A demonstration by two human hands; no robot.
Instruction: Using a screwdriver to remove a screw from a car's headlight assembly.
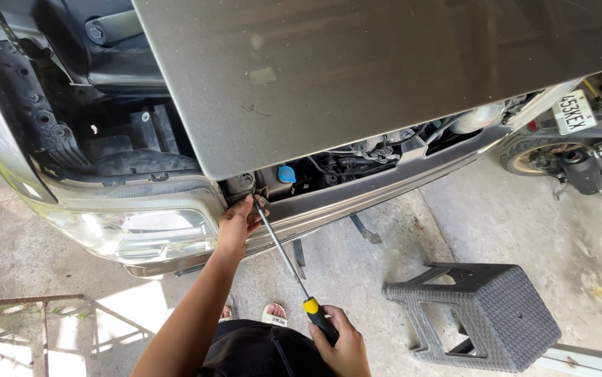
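Note:
My right hand (341,345) grips the black and yellow handle of a long screwdriver (284,259). Its shaft runs up and left to the front edge of a car, beside the headlight (140,234). My left hand (239,222) is at the shaft's tip, fingers pinched around it against the car's front panel (357,195). The grey hood (357,77) is raised above, and the engine bay shows under it with a blue cap (286,174).
A grey plastic step stool (486,311) stands on the concrete floor at the right. A motorcycle (580,150) is parked at the far right. A rusty metal frame (42,318) lies at the lower left. My sandalled feet (273,314) are below the bumper.

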